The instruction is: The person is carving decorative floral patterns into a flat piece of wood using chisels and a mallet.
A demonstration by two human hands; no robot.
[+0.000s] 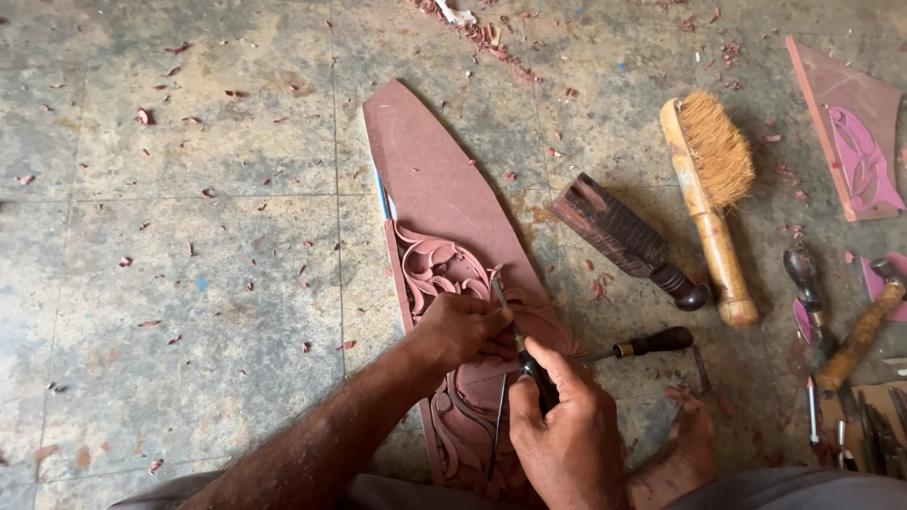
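A long reddish-brown wooden panel (430,179) lies on the floor, its near half carved with leaf scrolls. My right hand (567,430) grips a dark-handled carving chisel (518,345), blade tip down on the carving. My left hand (458,326) rests on the carved surface beside the blade, fingers curled against the steel. A thin metal tool (498,425) lies on the panel between my hands. My bare foot (675,463) sits right of the panel.
On the tiled floor (189,246) to the right lie a second chisel with a black handle (642,345), a dark wooden mallet (628,241), a straw brush (709,189), more tools (831,321) and a small carved piece (855,132). Wood chips are scattered about.
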